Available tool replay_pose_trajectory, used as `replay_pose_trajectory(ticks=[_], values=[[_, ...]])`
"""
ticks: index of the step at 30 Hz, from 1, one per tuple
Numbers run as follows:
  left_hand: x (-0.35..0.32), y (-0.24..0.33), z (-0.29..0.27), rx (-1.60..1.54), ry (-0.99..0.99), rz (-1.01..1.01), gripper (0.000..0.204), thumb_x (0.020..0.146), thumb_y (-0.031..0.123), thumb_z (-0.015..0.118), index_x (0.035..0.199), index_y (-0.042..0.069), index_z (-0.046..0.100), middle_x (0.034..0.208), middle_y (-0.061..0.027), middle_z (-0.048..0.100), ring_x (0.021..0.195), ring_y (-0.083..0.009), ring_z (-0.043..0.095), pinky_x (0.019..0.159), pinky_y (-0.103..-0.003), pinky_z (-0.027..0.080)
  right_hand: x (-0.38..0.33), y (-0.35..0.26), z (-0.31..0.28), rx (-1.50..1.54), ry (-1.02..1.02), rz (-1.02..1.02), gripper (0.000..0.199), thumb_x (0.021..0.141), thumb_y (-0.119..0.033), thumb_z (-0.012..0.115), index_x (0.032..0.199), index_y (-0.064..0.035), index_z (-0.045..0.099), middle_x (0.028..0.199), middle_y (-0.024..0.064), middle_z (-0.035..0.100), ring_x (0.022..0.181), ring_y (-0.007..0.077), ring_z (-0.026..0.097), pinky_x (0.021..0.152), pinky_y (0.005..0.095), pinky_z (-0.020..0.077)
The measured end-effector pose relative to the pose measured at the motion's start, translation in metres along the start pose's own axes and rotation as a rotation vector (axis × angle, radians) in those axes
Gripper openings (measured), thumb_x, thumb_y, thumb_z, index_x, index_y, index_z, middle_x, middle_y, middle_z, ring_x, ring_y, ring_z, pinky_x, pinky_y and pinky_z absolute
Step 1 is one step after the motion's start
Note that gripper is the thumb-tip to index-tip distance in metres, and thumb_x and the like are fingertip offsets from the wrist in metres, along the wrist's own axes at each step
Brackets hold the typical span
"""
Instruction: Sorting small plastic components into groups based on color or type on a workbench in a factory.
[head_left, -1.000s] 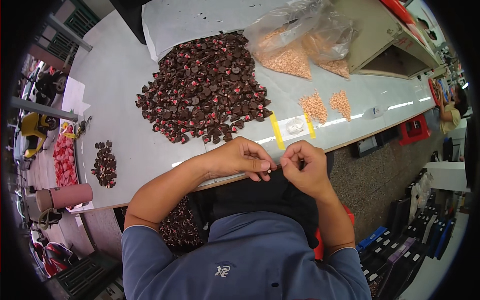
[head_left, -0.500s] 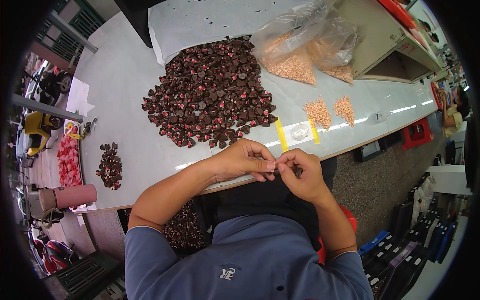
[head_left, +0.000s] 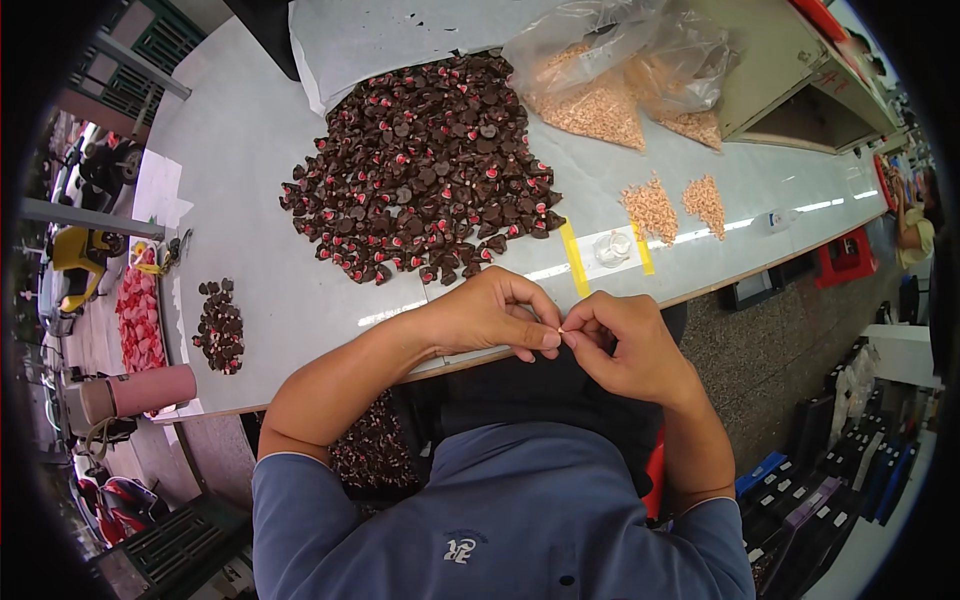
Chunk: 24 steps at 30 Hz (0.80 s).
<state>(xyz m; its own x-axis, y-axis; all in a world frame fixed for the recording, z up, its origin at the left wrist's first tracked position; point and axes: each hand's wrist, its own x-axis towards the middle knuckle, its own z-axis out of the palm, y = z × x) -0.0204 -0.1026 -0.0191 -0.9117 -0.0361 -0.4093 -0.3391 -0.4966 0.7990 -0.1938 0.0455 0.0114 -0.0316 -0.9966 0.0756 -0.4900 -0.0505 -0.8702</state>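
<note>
My left hand [head_left: 490, 318] and my right hand [head_left: 632, 345] meet at the table's front edge, fingertips almost touching. Both are closed in a pinch. A tiny pale piece [head_left: 562, 332] shows at the right fingertips; whatever the left fingers hold is hidden. Beyond them spreads a big heap of small dark brown parts [head_left: 420, 170], many with red-and-white spots. A small clear round dish [head_left: 612, 249] stands on a white sheet between yellow tape strips. To its right lie two little piles of peach-coloured bits, one nearer [head_left: 650, 210] and one farther right [head_left: 704, 205].
Plastic bags of peach bits [head_left: 590, 105] stand at the back, beside a beige metal box [head_left: 810, 100]. At left are a small dark pile [head_left: 218, 330], red-pink pieces [head_left: 140, 315] and a pink cylinder [head_left: 150, 390]. Another person [head_left: 917, 225] is at far right.
The view has shifted slightly, so the table's things sit a little differently in the picture. My hands stay pinched together; the right hand is turned a little and the pale piece shows more clearly.
</note>
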Motion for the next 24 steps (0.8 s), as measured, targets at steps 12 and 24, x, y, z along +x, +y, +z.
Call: replay_pose_trajectory(ticks=[12,24], values=[[-0.0012,0.001,0.0007,-0.016,0.001,-0.025,0.013,0.085,0.006,0.075,0.093,0.0,0.068,0.104,-0.0084,0.069,0.088,-0.0142,0.069,0.068,-0.025,0.057,-0.0009,0.0038,0.0017,-0.015,0.02,-0.062,0.008,0.079,0.001,0.069,0.085,-0.0008,0.063,0.06,0.0021,0.06,0.051,0.0083,0.056,0.048,0.0227,0.0432],[-0.0021,0.0035,0.0022,0.014,-0.002,-0.015,0.016,0.087,0.009,0.074,0.096,-0.002,0.068,0.091,-0.0092,0.071,0.085,-0.0145,0.069,0.069,-0.026,0.058,0.0001,0.0038,0.0028,-0.033,0.026,-0.086,0.009,0.077,0.002,0.069,0.083,-0.002,0.063,0.06,0.002,0.058,0.05,0.01,0.056,0.047,0.0227,0.0431]])
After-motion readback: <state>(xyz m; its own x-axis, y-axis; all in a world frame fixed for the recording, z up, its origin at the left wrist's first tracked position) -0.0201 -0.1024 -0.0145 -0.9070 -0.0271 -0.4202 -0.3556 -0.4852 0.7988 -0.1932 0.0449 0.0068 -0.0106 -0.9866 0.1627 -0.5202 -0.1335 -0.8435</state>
